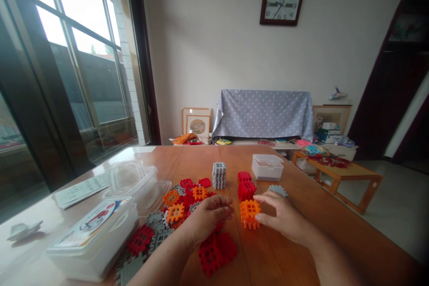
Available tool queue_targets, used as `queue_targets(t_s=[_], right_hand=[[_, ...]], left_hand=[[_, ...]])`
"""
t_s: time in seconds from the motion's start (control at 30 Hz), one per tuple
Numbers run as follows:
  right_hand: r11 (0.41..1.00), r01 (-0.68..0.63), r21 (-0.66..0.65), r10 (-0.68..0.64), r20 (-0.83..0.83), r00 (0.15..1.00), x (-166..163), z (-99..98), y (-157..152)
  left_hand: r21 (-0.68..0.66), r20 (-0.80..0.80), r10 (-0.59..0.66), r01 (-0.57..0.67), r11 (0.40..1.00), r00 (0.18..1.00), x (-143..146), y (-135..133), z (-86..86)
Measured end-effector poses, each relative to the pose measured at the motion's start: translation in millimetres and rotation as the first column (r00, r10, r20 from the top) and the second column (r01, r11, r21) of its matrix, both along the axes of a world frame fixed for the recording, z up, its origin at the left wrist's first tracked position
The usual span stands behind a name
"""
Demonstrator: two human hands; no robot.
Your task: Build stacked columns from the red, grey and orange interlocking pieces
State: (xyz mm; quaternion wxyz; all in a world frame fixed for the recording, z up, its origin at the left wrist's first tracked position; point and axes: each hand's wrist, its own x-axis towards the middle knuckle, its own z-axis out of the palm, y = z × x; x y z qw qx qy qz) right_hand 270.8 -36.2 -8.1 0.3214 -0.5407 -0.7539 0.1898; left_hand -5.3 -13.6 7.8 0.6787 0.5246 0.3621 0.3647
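An orange stack of toothed square building pieces [250,214] stands on the table between my hands. My right hand [284,214] is at its right side, thumb and fingers apart, the fingertips at or very near the stack's edge. To the left, my left hand [211,215] hovers over loose pieces with fingers loosely bent and nothing visible in them. Behind the orange stack are red stacked pieces [247,190], and a taller grey stack [219,175] stands further back. Red pieces [211,254] lie below my left hand, partly covered by it. A grey piece [278,190] lies behind my right hand.
A spread of loose red, orange and grey pieces [175,212] covers the table's left middle. Clear plastic boxes [97,237] and lids stand left of it, near a paper booklet [80,191]. A small translucent box [267,168] stands at the back right. A low wooden stool [363,183] is beyond the table's right edge.
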Motion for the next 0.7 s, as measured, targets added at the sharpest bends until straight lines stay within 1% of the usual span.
queue_targets(t_s=[0.1,0.2,0.3,0.37,0.53,0.7], right_hand=[[0.999,0.021,-0.028,-0.022,-0.057,0.998,2,-1.5,0],[0.994,0.066,-0.082,-0.076,-0.117,0.990,8,-4.6,1],[0.979,0.117,-0.164,-0.131,-0.076,0.988,14,-10.2,3],[0.972,0.126,-0.199,-0.134,-0.024,0.991,16,-13.6,3],[0.983,0.075,-0.170,-0.062,0.079,0.995,8,-15.2,0],[0.988,0.086,-0.130,-0.070,0.122,0.990,-2,-14.3,-1]], left_hand=[[-0.003,-0.020,-0.027,0.027,1.000,0.999,2,-5,2.7],[-0.054,0.005,-0.047,0.047,0.997,0.999,4,-8,2.4],[-0.113,0.062,-0.059,0.066,0.991,0.996,7,-9,-3.1],[-0.135,0.082,-0.071,0.082,0.987,0.994,9,-8,-7.8],[-0.127,0.065,-0.107,0.114,0.985,0.992,11,-8,-12.5],[-0.078,0.052,-0.150,0.154,0.985,0.987,13,-11,-9.7]])
